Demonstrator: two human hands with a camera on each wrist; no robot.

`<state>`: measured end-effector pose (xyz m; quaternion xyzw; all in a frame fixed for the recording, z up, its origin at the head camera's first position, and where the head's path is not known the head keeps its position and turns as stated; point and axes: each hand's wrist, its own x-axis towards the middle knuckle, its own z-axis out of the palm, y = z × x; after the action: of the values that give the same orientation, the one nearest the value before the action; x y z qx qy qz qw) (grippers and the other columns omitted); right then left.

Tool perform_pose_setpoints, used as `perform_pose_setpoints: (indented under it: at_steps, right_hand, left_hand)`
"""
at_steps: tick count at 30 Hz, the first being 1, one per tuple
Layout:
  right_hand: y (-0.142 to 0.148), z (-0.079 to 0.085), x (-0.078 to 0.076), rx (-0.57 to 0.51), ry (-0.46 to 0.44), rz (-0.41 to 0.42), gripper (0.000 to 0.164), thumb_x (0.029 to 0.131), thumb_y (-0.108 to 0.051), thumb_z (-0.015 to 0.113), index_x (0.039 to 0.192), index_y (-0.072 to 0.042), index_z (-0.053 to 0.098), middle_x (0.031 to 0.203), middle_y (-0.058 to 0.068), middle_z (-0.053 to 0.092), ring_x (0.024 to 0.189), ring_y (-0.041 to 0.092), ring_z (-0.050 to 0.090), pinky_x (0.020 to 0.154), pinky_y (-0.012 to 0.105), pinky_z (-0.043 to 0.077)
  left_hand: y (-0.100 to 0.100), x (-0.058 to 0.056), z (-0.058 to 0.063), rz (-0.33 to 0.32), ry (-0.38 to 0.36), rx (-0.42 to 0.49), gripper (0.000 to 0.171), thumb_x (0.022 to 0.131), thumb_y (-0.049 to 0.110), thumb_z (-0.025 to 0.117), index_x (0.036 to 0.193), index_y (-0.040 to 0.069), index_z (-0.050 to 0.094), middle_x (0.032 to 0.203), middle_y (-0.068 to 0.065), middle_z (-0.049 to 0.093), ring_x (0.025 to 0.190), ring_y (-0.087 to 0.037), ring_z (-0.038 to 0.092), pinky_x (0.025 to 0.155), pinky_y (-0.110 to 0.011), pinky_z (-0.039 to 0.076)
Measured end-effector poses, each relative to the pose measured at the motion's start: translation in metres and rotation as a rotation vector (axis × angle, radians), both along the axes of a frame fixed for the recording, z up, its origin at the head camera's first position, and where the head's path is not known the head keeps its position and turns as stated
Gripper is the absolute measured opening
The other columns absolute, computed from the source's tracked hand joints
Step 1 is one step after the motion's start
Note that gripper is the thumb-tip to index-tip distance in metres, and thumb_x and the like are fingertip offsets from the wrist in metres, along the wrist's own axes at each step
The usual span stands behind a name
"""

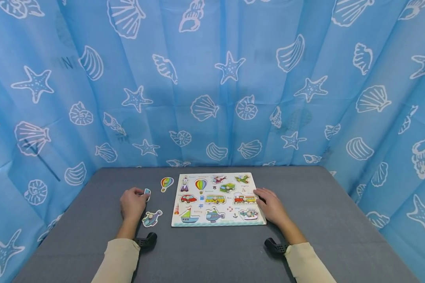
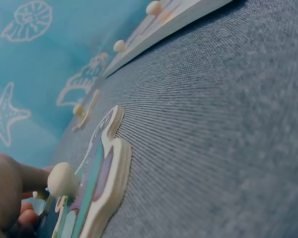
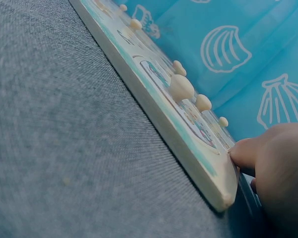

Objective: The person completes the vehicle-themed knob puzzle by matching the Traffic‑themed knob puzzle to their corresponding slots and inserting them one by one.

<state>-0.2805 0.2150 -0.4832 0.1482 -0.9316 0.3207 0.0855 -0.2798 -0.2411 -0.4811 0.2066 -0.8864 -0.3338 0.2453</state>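
Note:
My left hand (image 1: 132, 204) is at the left of the table, its fingers pinching a small white-edged, partly blue puzzle piece (image 1: 147, 193) mostly hidden behind them. Just below it lies a helicopter-like puzzle piece (image 1: 151, 218) with a round wooden knob (image 2: 63, 179), large in the left wrist view. A hot-air balloon piece (image 1: 167, 183) lies further back. My right hand (image 1: 272, 206) rests at the right edge of the wooden puzzle board (image 1: 217, 232), thumb against the edge near the train picture (image 1: 244, 199). Vehicle pictures cover the board, and several knobs stand up from it.
A grey cloth-covered table (image 1: 212, 255) lies under everything. Behind it and along both sides hangs a blue curtain (image 1: 212, 86) with white shells and starfish. Each wrist wears a black camera mount (image 1: 146, 240).

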Motion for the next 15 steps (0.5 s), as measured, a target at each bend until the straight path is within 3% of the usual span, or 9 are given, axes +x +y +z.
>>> perform_pose_setpoints:
  at_steps: [5, 15]
  right_hand:
    - [-0.0015, 0.0021, 0.0004, -0.003, -0.011, 0.004, 0.039, 0.097, -0.005, 0.054, 0.135, 0.006, 0.053, 0.14, 0.025, 0.049, 0.135, 0.045, 0.033, 0.106, 0.059, 0.026]
    - [-0.0006, 0.002, 0.0009, 0.007, -0.011, -0.004, 0.038, 0.097, -0.004, 0.054, 0.134, 0.006, 0.054, 0.139, 0.025, 0.049, 0.134, 0.045, 0.034, 0.106, 0.059, 0.026]
  left_hand:
    - [-0.0015, 0.0047, 0.0024, 0.019, -0.059, -0.015, 0.025, 0.081, 0.019, 0.079, 0.087, 0.0, 0.064, 0.086, -0.019, 0.06, 0.08, -0.036, 0.056, 0.066, -0.048, 0.042]
    - [-0.0042, 0.0069, 0.0054, -0.013, -0.08, -0.037, 0.028, 0.081, 0.024, 0.079, 0.085, 0.0, 0.065, 0.082, -0.016, 0.064, 0.079, -0.035, 0.058, 0.068, -0.049, 0.043]
